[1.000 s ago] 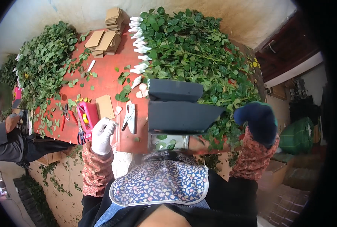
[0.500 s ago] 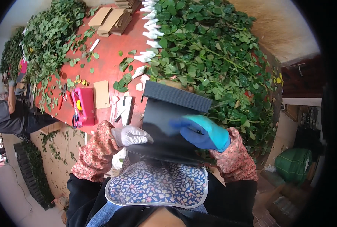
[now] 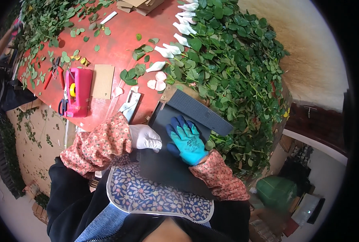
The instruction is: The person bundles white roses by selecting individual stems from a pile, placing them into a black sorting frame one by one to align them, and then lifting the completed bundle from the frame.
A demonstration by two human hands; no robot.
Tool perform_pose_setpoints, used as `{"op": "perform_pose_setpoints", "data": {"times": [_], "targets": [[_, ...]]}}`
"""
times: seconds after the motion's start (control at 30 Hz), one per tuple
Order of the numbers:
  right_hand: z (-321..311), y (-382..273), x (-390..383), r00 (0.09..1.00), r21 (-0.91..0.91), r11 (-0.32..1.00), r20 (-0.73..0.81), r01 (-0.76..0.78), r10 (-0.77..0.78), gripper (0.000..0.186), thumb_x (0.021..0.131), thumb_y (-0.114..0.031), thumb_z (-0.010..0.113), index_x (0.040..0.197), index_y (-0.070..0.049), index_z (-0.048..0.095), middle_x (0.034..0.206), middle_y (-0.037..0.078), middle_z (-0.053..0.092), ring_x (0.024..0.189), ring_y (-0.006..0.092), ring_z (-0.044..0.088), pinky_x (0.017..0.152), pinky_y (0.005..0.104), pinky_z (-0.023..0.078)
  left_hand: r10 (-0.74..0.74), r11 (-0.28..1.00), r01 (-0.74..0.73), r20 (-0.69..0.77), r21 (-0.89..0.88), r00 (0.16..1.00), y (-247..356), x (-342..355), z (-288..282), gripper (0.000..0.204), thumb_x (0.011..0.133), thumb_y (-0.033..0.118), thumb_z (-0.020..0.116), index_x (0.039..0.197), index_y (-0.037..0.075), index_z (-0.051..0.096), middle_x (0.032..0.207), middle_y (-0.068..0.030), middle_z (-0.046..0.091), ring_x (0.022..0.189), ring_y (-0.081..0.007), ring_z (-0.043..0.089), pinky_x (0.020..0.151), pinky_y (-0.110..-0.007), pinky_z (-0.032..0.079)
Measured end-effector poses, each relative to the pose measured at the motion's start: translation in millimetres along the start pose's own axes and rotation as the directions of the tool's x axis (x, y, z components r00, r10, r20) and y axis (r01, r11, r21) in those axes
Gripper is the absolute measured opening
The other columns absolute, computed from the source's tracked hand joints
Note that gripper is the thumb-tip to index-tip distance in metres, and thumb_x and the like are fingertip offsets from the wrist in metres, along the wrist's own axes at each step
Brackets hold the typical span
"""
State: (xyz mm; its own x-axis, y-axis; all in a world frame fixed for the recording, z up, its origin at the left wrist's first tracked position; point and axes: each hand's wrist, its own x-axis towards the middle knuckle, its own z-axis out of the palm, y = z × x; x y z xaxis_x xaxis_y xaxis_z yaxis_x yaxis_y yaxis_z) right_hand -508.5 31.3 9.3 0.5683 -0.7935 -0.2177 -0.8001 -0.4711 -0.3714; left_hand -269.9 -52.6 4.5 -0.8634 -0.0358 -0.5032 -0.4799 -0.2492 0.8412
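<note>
My left hand, in a white glove, is closed with its fingertips pressed together over the left edge of the black board; whether anything thin is between them is hidden. My right hand wears a teal glove with dark blue fingers. It lies on the board's surface, palm down and fingers spread, holding nothing. Along the board's far side runs a ridged dark bar, tilted down to the right. The near end of the board rests over the blue floral apron.
Leafy stems with white-sleeved heads are heaped at right. On the red table are a pink tape dispenser, scissors, red-handled pliers, cardboard and pink petals. Another person is at far left.
My right hand, blurred above the board before, now lies flat on it with fingers spread. My left hand stays closed by the board's left side. The whole view has shifted and turned.
</note>
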Motion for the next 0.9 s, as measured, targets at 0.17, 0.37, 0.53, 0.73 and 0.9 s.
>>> {"op": "perform_pose_setpoints", "data": {"times": [0.17, 0.37, 0.53, 0.73, 0.9], "targets": [[15, 2, -1, 0.999, -0.216, 0.976, -0.035, -0.017, 0.009, 0.062, 0.086, -0.037, 0.058, 0.14, -0.01, 0.045, 0.15, 0.014, 0.036, 0.141, 0.033, 0.029, 0.114, 0.0513, 0.017, 0.148, 0.96, -0.083, -0.236, 0.267, 0.96, -14, 9, 12, 0.03, 0.097, 0.033, 0.052, 0.101, 0.008, 0.069, 0.088, -0.01, 0.07, 0.084, -0.0295, 0.066, 0.078, -0.038, 0.05], [3, 5, 0, 0.999, -0.063, 0.998, -0.036, -0.013, 0.011, 0.063, 0.084, -0.039, 0.062, 0.138, -0.009, 0.047, 0.149, 0.015, 0.037, 0.14, 0.031, 0.032, 0.111, 0.0514, 0.021, 0.082, 0.893, 0.058, -0.289, 0.445, 0.954, 4, 15, 19, 0.031, 0.093, 0.034, 0.056, 0.104, 0.009, 0.069, 0.091, -0.0166, 0.069, 0.087, -0.0366, 0.065, 0.079, -0.044, 0.051], [0, 13, 4, 0.998, 0.072, 0.996, -0.049, -0.043, 0.047, 0.063, 0.087, -0.037, 0.058, 0.139, -0.005, 0.044, 0.15, 0.017, 0.035, 0.14, 0.0334, 0.03, 0.109, 0.0529, 0.026, -0.112, 0.83, 0.244, -0.28, 0.502, 0.954, 20, 16, 17, 0.033, 0.092, 0.036, 0.055, 0.105, 0.009, 0.069, 0.095, -0.0177, 0.068, 0.092, -0.037, 0.064, 0.083, -0.045, 0.049], [6, 15, 1, 0.978, -0.216, 0.974, 0.208, 0.075, -0.029, 0.064, 0.089, -0.035, 0.055, 0.143, -0.006, 0.039, 0.154, 0.019, 0.027, 0.143, 0.0407, 0.023, 0.113, 0.053, 0.022, -0.057, 0.997, 0.051, -0.102, -0.064, 0.993, -18, 15, -9, 0.024, 0.092, 0.026, 0.059, 0.101, 0.006, 0.069, 0.086, -0.0134, 0.068, 0.081, -0.0268, 0.066, 0.075, -0.037, 0.052], [-3, 9, -1, 0.998, -0.055, 0.997, 0.013, 0.059, -0.059, 0.067, 0.086, -0.035, 0.06, 0.14, 0.001, 0.041, 0.147, 0.022, 0.035, 0.138, 0.0405, 0.029, 0.115, 0.0516, 0.019, 0.23, 0.76, 0.534, -0.922, 0.369, 0.31, -17, -51, -67, 0.033, 0.084, 0.033, 0.065, 0.107, 0.009, 0.061, 0.098, -0.0185, 0.06, 0.099, -0.0368, 0.059, 0.083, -0.048, 0.049]]}}
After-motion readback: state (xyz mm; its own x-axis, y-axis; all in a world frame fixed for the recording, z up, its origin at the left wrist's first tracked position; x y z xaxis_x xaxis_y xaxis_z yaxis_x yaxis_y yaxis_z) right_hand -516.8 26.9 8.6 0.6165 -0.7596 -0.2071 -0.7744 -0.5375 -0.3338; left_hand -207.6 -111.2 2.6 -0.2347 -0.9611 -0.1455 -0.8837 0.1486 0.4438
